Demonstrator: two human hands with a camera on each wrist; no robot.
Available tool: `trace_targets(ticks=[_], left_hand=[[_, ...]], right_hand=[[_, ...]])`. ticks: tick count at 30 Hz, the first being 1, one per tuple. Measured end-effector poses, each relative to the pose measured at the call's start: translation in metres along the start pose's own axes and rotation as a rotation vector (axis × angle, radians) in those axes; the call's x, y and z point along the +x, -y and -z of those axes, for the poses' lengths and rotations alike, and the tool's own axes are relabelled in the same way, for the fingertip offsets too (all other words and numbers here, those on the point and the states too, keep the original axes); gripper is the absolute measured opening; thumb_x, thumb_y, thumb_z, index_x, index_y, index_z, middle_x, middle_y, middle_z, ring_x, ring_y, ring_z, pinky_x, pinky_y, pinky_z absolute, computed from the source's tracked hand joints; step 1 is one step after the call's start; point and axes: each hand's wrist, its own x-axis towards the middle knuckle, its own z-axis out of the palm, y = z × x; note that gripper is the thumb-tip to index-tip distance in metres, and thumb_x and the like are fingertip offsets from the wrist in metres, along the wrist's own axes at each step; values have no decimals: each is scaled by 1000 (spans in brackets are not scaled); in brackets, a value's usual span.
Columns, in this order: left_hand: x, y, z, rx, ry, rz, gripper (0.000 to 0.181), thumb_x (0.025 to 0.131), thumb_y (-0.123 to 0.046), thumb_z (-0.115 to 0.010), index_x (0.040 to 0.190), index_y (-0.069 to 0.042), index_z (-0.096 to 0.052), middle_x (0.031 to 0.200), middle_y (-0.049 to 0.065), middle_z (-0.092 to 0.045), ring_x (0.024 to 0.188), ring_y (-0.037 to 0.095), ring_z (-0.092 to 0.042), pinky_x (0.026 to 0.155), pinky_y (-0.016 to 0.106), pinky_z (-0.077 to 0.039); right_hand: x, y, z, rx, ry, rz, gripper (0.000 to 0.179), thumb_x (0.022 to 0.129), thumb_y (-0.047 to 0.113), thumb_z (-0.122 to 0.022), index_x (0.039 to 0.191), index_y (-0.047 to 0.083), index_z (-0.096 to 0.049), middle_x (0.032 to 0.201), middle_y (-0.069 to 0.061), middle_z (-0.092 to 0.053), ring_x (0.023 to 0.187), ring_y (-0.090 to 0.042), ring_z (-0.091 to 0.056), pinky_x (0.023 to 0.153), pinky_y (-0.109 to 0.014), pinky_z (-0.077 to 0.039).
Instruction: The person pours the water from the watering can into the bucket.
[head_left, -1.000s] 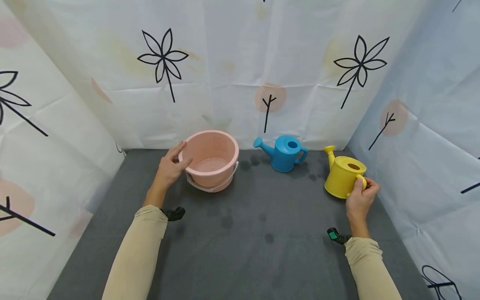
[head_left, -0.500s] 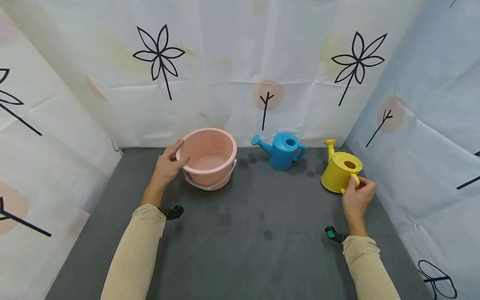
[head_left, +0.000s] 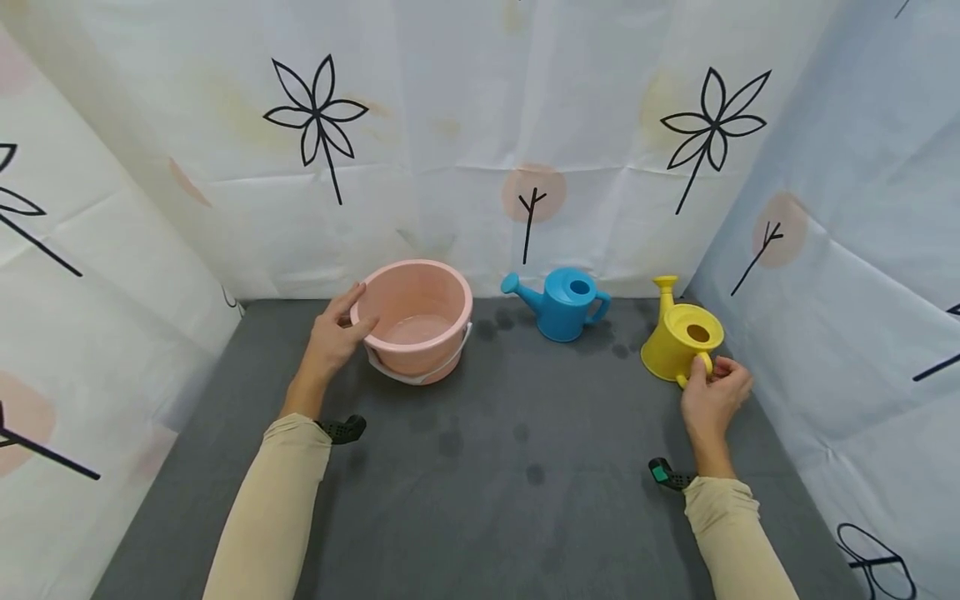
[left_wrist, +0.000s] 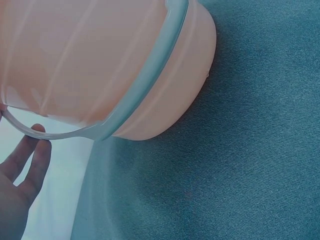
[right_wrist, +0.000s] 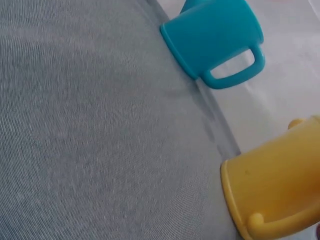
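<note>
A pink bucket [head_left: 416, 360] stands at the back left of the dark grey cloth. My left hand [head_left: 330, 340] grips its left rim, thumb over the edge and fingers outside. In the left wrist view the fingers [left_wrist: 37, 165] lie by the bucket's pale handle [left_wrist: 142, 82]. At the right stands a yellow watering can [head_left: 667, 350], spout towards the back. My right hand [head_left: 714, 400] is at its handle, the thumb against it and the other fingers a little apart from it. Only a sliver of that hand shows in the right wrist view, beside the yellow handle [right_wrist: 285, 225].
A blue watering can [head_left: 562, 312] stands at the back between the bucket and the yellow can, its spout to the left. White printed sheets [head_left: 450, 100] rise behind and at both sides. Dark spots mark the grey cloth [head_left: 487, 500].
The yellow watering can has turned slightly, its spout now pointing more to the back. The right fingers have loosened from its handle. The left hand and the bucket look unchanged.
</note>
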Motion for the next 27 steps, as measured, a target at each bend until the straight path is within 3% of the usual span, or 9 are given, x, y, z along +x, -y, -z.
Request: trace_targets(ticks=[5,9,13,17,20,24,27], left_hand=[[0,0,0,2,2,-1,70,98,-39,-68,159,-35,-35,170,-6,-26,133,39,-54,78,14,-46],[0,0,0,-2,0,4,69,99,-37,-68,160,-34,-35,170,-6,-25,133,38,-54,79,13,-46],[0,1,-1,-24,1,0,69,98,-35,-68,159,-33,-36,170,-6,-25,132,38,-54,78,10,-46],[-1,2,-2,-23,-5,1,69,98,-39,-68,159,-34,-36,170,-7,-26,132,37,-55,80,11,-47],[-1,3,-2,-8,-9,11,69,97,-43,-68,158,-37,-36,170,-9,-26,133,36,-55,85,20,-50],[-1,3,-3,3,-11,18,69,97,-47,-67,158,-39,-35,170,-10,-26,134,36,-53,93,37,-52],[-1,3,-3,-1,-14,19,69,98,-46,-67,159,-39,-35,170,-10,-26,134,37,-53,97,46,-52]], right_hand=[[-6,17,-1,40,-57,80,39,101,22,-58,125,-6,-47,100,22,-25,96,6,-26,89,-20,-23],[-9,34,-3,67,-18,124,39,101,21,-59,125,-8,-48,102,24,-28,96,6,-30,91,-19,-27],[-13,46,-8,97,92,143,40,102,20,-60,128,-8,-48,107,21,-34,96,8,-38,92,-15,-34],[-16,51,-17,90,210,171,42,102,21,-61,130,-8,-49,115,-4,-50,97,7,-43,91,-14,-37],[-15,53,-25,72,303,182,44,104,25,-59,134,-6,-49,125,-19,-53,101,4,-46,91,-13,-39],[-9,54,-37,41,420,198,48,105,33,-56,139,-1,-48,132,-18,-57,111,-11,-55,95,-13,-41],[-4,54,-45,25,497,222,51,106,35,-54,142,-1,-47,136,-19,-57,119,-27,-59,103,-27,-47]])
